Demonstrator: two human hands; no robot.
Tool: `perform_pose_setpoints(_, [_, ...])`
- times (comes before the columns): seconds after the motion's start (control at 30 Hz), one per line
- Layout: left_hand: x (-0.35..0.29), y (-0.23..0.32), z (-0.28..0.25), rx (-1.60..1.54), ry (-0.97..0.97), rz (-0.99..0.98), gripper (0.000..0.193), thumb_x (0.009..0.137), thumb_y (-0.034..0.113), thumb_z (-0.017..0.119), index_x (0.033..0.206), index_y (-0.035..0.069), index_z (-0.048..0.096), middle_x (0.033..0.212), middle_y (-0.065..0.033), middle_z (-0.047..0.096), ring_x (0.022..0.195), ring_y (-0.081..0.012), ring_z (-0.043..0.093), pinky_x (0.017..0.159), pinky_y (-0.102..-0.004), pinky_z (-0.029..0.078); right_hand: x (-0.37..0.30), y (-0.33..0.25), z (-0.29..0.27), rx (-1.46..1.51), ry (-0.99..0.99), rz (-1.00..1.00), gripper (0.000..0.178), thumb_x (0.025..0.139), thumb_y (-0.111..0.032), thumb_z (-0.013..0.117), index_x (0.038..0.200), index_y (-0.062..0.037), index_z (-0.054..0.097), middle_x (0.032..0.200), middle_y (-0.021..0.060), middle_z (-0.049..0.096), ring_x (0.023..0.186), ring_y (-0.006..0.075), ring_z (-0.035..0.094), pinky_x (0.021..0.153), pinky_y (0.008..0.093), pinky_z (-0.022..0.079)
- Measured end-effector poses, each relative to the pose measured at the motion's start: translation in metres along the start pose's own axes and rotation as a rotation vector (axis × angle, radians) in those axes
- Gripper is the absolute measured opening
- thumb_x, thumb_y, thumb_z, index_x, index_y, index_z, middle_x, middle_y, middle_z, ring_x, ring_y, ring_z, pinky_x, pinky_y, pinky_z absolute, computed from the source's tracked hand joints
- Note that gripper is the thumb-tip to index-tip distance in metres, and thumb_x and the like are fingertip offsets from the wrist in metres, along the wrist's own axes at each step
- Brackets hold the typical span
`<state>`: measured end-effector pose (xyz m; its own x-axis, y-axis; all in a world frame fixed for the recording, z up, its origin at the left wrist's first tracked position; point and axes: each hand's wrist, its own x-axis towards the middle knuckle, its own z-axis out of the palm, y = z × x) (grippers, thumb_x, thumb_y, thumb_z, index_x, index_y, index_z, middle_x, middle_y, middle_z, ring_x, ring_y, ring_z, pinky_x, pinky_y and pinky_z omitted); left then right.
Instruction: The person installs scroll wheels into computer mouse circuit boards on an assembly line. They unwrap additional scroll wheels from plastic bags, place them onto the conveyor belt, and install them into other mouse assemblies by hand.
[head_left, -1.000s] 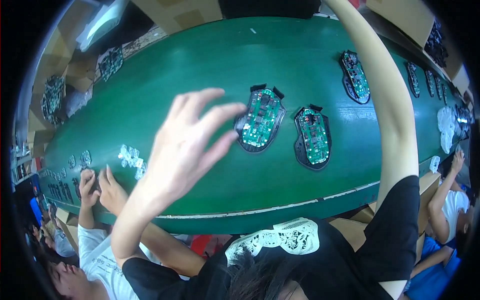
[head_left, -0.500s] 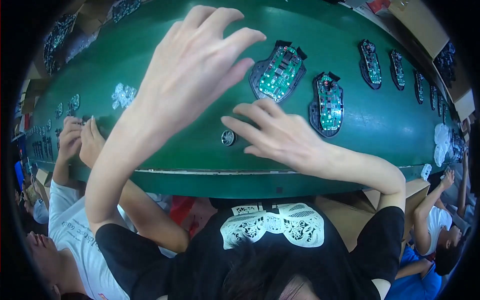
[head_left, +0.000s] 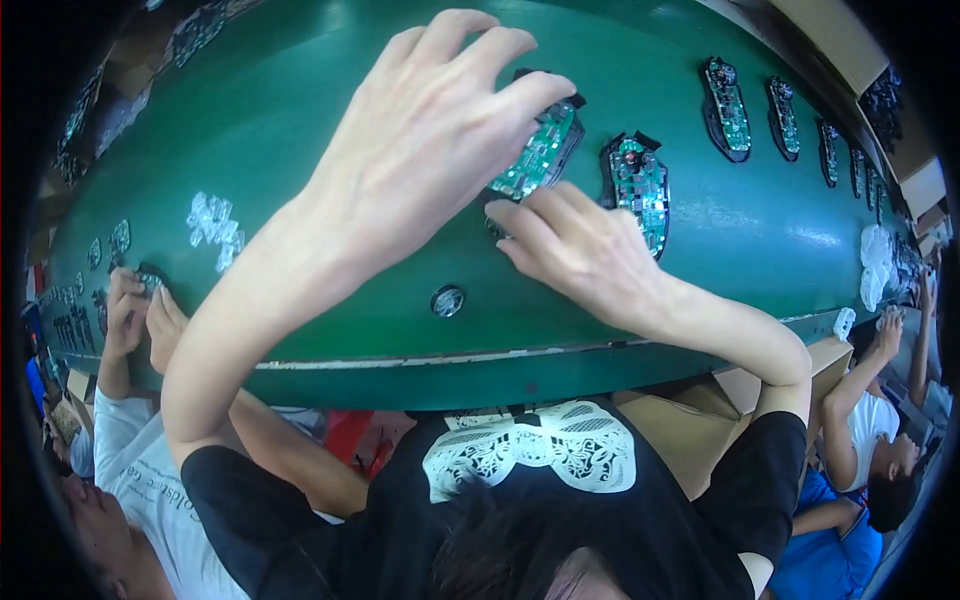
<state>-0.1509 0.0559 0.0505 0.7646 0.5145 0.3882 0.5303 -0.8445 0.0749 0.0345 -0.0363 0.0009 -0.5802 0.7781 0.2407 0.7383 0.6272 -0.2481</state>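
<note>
Hands, both newly arrived at one green circuit board (head_left: 540,150) on belt (head_left: 300,120): left hand (head_left: 420,150) fingers grasping its edge, right hand (head_left: 580,245) fingertips pressing beside it.

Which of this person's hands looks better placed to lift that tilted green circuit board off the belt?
The left hand, probably. Its fingers already curl over the tilted circuit board in its black shell, gripping its upper edge. The right hand lies lower on the green belt, fingertips only near the board's bottom end.
</note>
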Motion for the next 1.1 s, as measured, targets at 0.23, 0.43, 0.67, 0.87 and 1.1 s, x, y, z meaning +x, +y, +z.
perform_pose_setpoints(0.23, [0.001,0.013,0.033,-0.205,-0.074,0.006,0.054,0.078,0.004,0.074,0.13,0.012,0.062,0.133,-0.0138,0.057,0.128,-0.0358,0.051,0.104,-0.0462,0.045,-0.028,0.03,-0.041,0.238,-0.015,0.179,0.026,0.079,-0.006,0.072,0.103,-0.0046,0.061,0.08,0.0103,0.066,0.068,0.0258,0.069,0.056,0.0362,0.056])
perform_pose_setpoints(0.43, [0.002,0.047,0.043,-0.215,-0.184,0.058,0.062,0.073,0.013,0.076,0.133,0.021,0.062,0.143,-0.0195,0.051,0.133,-0.0363,0.048,0.112,-0.0559,0.038,-0.034,0.064,-0.081,0.47,-0.007,0.618,0.032,0.081,-0.002,0.073,0.112,-0.0011,0.064,0.085,0.008,0.07,0.059,0.0132,0.066,0.056,0.0282,0.053])
perform_pose_setpoints(0.67, [0.001,0.069,0.052,-0.179,-0.29,0.043,0.08,0.067,0.035,0.085,0.141,0.034,0.053,0.155,-0.0198,0.039,0.14,-0.0341,0.04,0.115,-0.0597,0.031,-0.033,0.083,-0.063,0.371,0.099,0.224,0.033,0.08,0.004,0.072,0.111,-0.0039,0.065,0.099,0.0101,0.072,0.068,0.0188,0.07,0.059,0.0301,0.055])
perform_pose_setpoints(0.87, [0.001,0.072,0.048,-0.164,-0.305,0.039,0.077,0.069,0.034,0.083,0.14,0.033,0.055,0.154,-0.0211,0.039,0.139,-0.0344,0.041,0.113,-0.0638,0.031,-0.033,0.09,-0.061,0.287,0.082,0.202,0.032,0.078,0.005,0.073,0.107,-0.0078,0.067,0.1,0.0085,0.071,0.077,0.025,0.07,0.062,0.0342,0.058])
perform_pose_setpoints(1.1, [0.003,0.075,0.045,-0.13,-0.328,0.006,0.067,0.074,0.031,0.079,0.137,0.031,0.059,0.153,-0.0214,0.042,0.142,-0.0342,0.038,0.113,-0.0651,0.03,-0.036,0.077,-0.067,0.128,0.11,0.213,0.041,0.076,0.003,0.075,0.115,-0.0087,0.07,0.105,0.007,0.069,0.077,0.0231,0.071,0.058,0.0328,0.057])
